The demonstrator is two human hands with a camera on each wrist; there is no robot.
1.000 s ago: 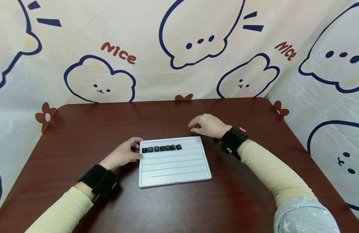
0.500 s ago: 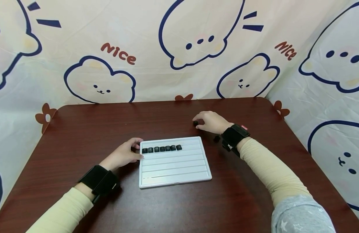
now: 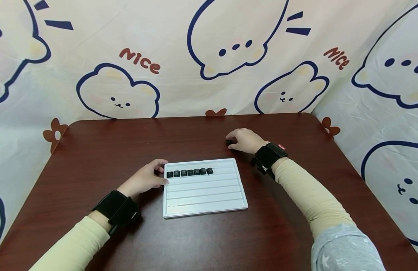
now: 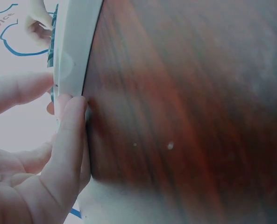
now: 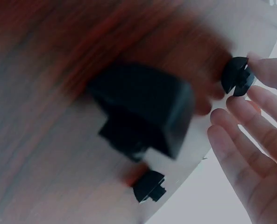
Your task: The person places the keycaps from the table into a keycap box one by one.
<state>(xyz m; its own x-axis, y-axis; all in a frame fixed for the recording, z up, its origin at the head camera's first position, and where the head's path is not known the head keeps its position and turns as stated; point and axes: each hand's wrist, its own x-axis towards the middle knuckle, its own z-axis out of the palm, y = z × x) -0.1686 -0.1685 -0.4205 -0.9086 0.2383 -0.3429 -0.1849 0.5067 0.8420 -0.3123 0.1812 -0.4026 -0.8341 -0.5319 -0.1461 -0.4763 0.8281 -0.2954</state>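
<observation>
A white tray (image 3: pixel 205 194) with long ridges lies on the table. Several black keycaps (image 3: pixel 190 172) stand in a line along its far ridge, starting at the left end. My left hand (image 3: pixel 144 177) holds the tray's left edge near the far corner, thumb and fingertips against its rim; the left wrist view shows the thumb (image 4: pixel 70 121) on the side wall. Beyond the tray's far right corner, my right hand (image 3: pixel 246 140) pinches a black keycap (image 3: pixel 229 142) between thumb and fingertips. In the right wrist view this keycap (image 5: pixel 234 74) has a stem on its underside.
Two more black keycaps lie on the table in the right wrist view: a large-looking keycap (image 5: pixel 143 102) close to the camera and a smaller keycap (image 5: pixel 146 185) below it. The brown table (image 3: pixel 104 150) ends at a patterned cloth (image 3: pixel 182 98) behind.
My right hand has shifted slightly away and to the right, and a black keycap now shows between its fingertips. The left hand still holds the tray; the row looks unchanged.
</observation>
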